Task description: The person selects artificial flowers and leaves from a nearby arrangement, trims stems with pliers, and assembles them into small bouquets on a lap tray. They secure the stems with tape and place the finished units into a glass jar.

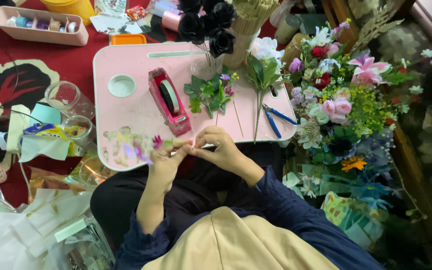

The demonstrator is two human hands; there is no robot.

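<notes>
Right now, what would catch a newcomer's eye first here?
Probably the heap of colourful artificial flowers at the right, beside the pink lap table. On that table stands a pink tape dispenser, and at its near edge both hands pinch a small purple flower sprig.

We count two hands, the left hand (163,162) and right hand (221,147), meeting at one small purple flower sprig (143,149). On one pink table (136,65) we see one pink tape dispenser (170,102), one pair of blue-handled pliers (276,119) and two thin wooden sticks (238,119). Two clear glass jars (68,100) stand beside it.
</notes>
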